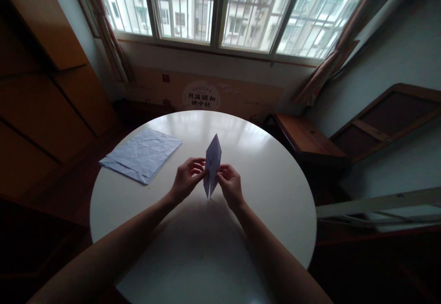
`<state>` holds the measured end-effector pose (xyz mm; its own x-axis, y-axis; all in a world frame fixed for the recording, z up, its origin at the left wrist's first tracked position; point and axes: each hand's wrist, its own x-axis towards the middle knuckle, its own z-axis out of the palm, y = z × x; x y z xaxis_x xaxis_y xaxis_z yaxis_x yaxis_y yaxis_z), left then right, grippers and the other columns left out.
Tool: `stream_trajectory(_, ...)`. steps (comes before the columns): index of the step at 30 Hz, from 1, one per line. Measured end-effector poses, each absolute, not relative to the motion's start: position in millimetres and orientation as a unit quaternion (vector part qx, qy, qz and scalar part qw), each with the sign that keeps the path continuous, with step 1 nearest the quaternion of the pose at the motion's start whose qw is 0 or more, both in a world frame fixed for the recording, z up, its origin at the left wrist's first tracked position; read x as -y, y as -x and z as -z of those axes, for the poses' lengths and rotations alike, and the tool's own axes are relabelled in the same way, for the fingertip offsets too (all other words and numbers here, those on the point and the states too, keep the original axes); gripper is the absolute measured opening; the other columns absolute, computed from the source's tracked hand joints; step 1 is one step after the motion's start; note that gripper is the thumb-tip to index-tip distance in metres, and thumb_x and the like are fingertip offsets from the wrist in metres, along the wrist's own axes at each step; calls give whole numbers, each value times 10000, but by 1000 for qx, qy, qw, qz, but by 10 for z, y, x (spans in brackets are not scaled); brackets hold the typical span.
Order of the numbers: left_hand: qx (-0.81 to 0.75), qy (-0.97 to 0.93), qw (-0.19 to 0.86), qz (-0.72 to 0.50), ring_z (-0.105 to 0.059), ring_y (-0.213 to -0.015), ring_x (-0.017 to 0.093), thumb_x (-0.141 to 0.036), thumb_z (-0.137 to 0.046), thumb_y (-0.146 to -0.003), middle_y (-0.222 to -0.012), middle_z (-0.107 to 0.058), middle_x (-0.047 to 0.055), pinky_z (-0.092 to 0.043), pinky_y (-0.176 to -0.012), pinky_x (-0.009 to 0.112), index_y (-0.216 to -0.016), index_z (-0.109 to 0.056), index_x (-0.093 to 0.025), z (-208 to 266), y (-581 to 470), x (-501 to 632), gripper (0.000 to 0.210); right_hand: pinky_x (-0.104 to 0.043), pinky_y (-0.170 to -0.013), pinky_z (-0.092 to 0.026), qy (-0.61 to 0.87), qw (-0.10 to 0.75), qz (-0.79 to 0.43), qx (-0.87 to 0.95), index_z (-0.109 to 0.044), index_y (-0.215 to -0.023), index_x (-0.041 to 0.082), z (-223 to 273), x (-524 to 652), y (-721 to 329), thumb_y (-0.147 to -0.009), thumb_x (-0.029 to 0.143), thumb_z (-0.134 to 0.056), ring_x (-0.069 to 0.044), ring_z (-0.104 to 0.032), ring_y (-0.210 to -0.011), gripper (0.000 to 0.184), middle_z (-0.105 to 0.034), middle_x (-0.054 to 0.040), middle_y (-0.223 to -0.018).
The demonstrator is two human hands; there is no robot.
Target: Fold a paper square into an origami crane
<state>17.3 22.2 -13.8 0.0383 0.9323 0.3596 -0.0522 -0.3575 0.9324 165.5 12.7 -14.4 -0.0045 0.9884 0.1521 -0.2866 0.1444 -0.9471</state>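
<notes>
A sheet of pale paper folded into a narrow, pointed diamond, an origami piece [213,153], stands upright over the middle of the white table. Its lower half is split into two points, and the upper end is a single tip. My left hand [188,175] pinches its left edge between thumb and fingers. On the other side, my right hand [230,182] pinches the right edge the same way. Some fingertips are hidden behind the paper. To the left lies a stack of creased paper sheets [143,153], apart from both hands.
The round white table [275,194] reaches under both forearms. Beyond it is a barred window [186,10] above a printed box panel [241,90]. Wooden cabinets [65,97] stand at left; a low wooden bench [306,136] and a wooden frame [389,115] are at right.
</notes>
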Motion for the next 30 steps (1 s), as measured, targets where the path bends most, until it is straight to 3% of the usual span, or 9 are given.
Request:
stream_trajectory(3,-373,-625,356,-585,-605,-761,116,-264,-712,-760,-962,-570,45,-527,-614,234,-1058,-646,-190,126,-174,-212,315,-235,-544,-467,381,598,-536,458,-567,-761,189,159,-127,-1658,-669,318,-731,-128,-607,-597,227,-652,19,-678)
stream_trajectory(13,-350,-707,236,-568,-572,-686,93,-223,-632,-826,-913,-546,33,-523,-575,230,-1156,-613,-211,89,-178,-176,331,-263,-607,-490,367,589,-553,461,-573,-780,186,125,-124,-1650,-654,344,-757,-145,-620,-669,273,-680,-14,-815)
stream_trajectory(18,-345,-734,169,-560,-582,-765,122,-169,-635,-813,-903,-608,39,-472,-611,235,-1039,-626,-187,23,-172,-148,227,-299,-662,-504,350,597,-554,463,-575,-808,189,114,-115,-1652,-677,388,-752,-173,-640,-733,297,-685,-29,-826)
stream_trajectory(23,-334,-718,188,-580,-588,-722,105,-159,-653,-798,-906,-606,27,-452,-592,220,-1052,-549,-193,27,-173,-156,276,-294,-660,-500,347,606,-551,456,-570,-782,194,104,-106,-1654,-668,369,-768,-153,-626,-690,288,-680,-11,-787)
stream_trajectory(27,-310,-736,182,-573,-546,-655,80,-155,-623,-817,-883,-574,20,-432,-556,208,-913,-588,-181,8,-176,-150,105,-284,-652,-496,348,607,-550,456,-565,-763,193,110,-100,-1639,-656,355,-776,-143,-617,-667,286,-674,-1,-768)
stream_trajectory(30,-324,-738,176,-565,-552,-708,97,-159,-619,-820,-908,-559,32,-451,-588,227,-960,-619,-186,-11,-176,-138,143,-285,-662,-498,346,603,-551,461,-564,-771,192,131,-104,-1631,-658,359,-769,-147,-622,-684,287,-675,-6,-782)
